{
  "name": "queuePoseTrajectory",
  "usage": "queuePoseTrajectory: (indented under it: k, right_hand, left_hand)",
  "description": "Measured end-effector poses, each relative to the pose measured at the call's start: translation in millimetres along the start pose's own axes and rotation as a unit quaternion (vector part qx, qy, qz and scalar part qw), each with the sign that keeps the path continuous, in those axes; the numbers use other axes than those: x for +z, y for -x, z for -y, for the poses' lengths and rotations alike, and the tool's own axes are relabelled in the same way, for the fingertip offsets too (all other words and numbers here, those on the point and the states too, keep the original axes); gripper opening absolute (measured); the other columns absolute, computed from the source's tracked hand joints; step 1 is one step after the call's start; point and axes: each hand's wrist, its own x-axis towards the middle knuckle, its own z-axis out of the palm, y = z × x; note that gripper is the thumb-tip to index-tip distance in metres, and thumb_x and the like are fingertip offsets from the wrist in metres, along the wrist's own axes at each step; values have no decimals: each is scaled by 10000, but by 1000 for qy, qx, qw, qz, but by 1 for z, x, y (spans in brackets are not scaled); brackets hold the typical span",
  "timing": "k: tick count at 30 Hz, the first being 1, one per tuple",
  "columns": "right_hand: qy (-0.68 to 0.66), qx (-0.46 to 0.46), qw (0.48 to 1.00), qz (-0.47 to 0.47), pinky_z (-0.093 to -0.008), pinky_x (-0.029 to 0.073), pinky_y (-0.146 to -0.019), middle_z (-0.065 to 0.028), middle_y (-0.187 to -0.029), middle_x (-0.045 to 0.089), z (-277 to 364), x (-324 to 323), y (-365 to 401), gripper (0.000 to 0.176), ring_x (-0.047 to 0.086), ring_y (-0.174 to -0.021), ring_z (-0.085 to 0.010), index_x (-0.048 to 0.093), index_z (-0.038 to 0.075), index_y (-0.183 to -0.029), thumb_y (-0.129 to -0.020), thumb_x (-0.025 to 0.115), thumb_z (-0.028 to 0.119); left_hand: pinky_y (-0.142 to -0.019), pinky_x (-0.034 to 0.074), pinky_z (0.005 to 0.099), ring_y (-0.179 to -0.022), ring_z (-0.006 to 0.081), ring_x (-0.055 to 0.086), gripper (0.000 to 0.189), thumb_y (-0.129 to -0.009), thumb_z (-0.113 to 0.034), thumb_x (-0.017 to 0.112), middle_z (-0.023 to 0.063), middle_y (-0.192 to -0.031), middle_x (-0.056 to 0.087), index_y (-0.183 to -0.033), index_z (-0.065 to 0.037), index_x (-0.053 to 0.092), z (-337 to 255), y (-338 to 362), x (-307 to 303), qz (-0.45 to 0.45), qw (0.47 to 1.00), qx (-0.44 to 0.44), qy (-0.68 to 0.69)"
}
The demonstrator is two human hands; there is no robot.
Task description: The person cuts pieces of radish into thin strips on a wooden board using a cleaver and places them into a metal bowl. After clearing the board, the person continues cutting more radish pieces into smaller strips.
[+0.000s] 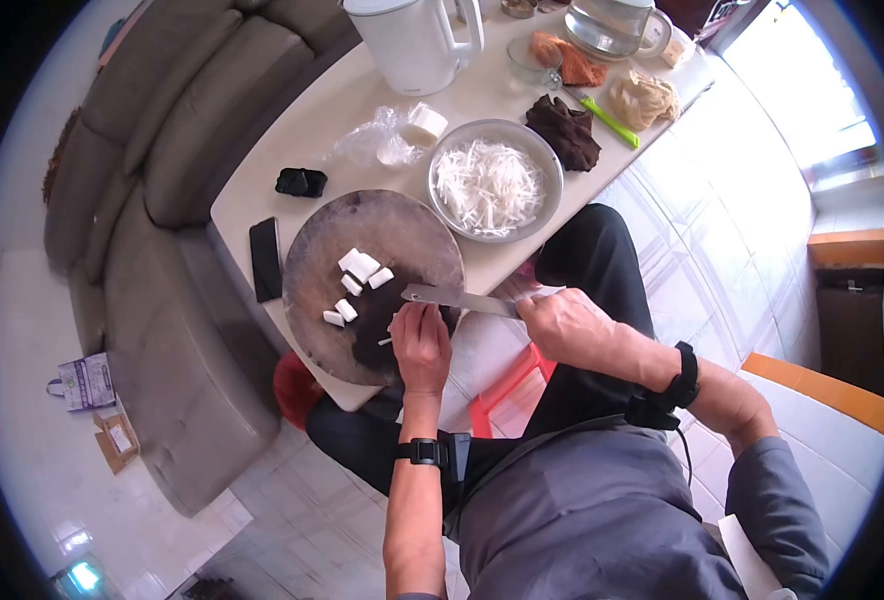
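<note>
My right hand grips a kitchen knife by its handle, the blade pointing left over the edge of a round wooden chopping board. Close below the blade, my left hand is closed, fingertips pressed down on a white vegetable piece that they mostly hide. A thin white sliver lies beside these fingers. Farther up the board are several white chunks, cut into blocks. Just past the board stands a metal bowl full of white shreds.
On the table are a black phone, a small black object, a plastic bag, a white kettle, a glass pitcher, dark cloth and a green-handled tool. A red plastic stool stands below.
</note>
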Motion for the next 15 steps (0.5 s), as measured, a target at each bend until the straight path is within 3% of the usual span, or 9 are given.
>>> queuePoseTrajectory:
  k: [3, 15]
  right_hand:
    - [13, -39, 999, -4, -404, 500, -544, -163, -636, 596, -4, 1, -7, 78, 619, -598, -326, 532, -33, -751, -690, 543, 15]
    - [20, -35, 997, 66, -406, 500, -529, -173, -620, 603, -5, -5, -15, 71, 628, -593, -335, 557, -39, -729, -673, 558, 6]
  left_hand:
    - [-816, 441, 420, -910, 346, 548, 162, -751, -2, 582, 147, -966, 586, -908, 11, 619, 1, 2, -2, 22, 1000, -4, -11]
    - [-772, 445, 426, -865, 354, 538, 199, -720, 8, 581, 153, -952, 575, -916, 6, 612, 3, 0, -1, 35, 999, -8, -1]
